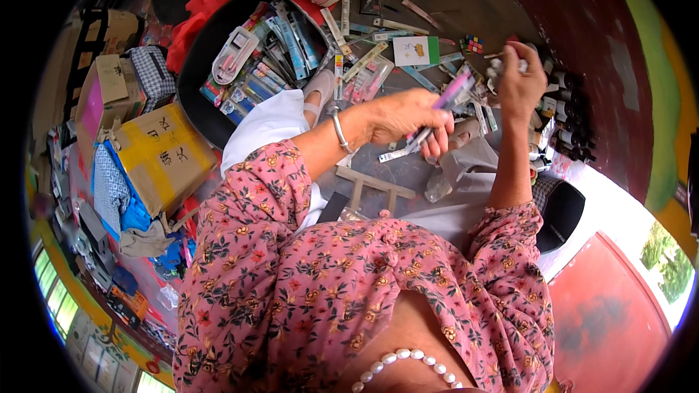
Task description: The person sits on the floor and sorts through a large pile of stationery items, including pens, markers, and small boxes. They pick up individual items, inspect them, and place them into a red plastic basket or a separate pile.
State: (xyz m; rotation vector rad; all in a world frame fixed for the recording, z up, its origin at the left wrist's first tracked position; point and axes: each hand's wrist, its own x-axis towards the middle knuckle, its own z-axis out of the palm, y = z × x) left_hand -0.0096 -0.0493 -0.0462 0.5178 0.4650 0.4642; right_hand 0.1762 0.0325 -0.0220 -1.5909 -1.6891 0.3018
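Note:
My left hand (416, 118), with a silver bangle on its wrist, is closed round a bundle of slim stationery packets. A purple packet (454, 92) sticks up from the bundle, blurred by motion. A narrow white strip (393, 155) pokes out below the fingers. Farther right, my right hand (523, 81) is raised with its fingers curled in; small whitish bits show beside the fingertips, and what it holds is unclear. Between and beyond the hands, loose slim packets (364, 62) lie scattered on the floor. A white and green card (416, 51) lies among them.
A black tub (191, 94) full of packaged pens stands at left, beside a red cloth (218, 1). Cardboard boxes (162, 156) are stacked farther left. A puzzle cube (472, 44) and dark bottles (571, 113) are at right. A small wooden frame (375, 185) lies near my legs.

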